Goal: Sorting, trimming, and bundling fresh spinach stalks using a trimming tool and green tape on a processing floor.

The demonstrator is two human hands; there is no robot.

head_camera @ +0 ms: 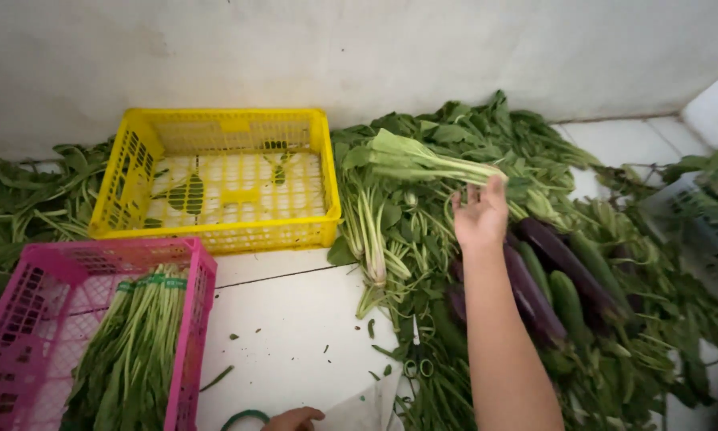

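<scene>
My right hand [480,214] reaches over the greens pile [423,199], fingers pinching a leafy stalk [423,160] lifted just above it. My left hand [293,418] rests low on the white floor [295,319] beside a green tape roll [243,417]; I cannot tell its grip. Eggplants [535,279] lie just right of my arm.

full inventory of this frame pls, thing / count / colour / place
yellow crate: 1, yellow, rear left by the wall, a few leaves inside
pink crate: 1, pink, front left
banded greens bundle: 1, green, in the pink crate
loose leafy greens: heaps, green, centre, right and far left
eggplants: about 3, purple, on the greens at right
cucumbers: about 3, green, beside the eggplants
scissors: 1, dark, front centre
right hand: grasping a greens stalk
left hand: bottom edge, grip unclear
</scene>
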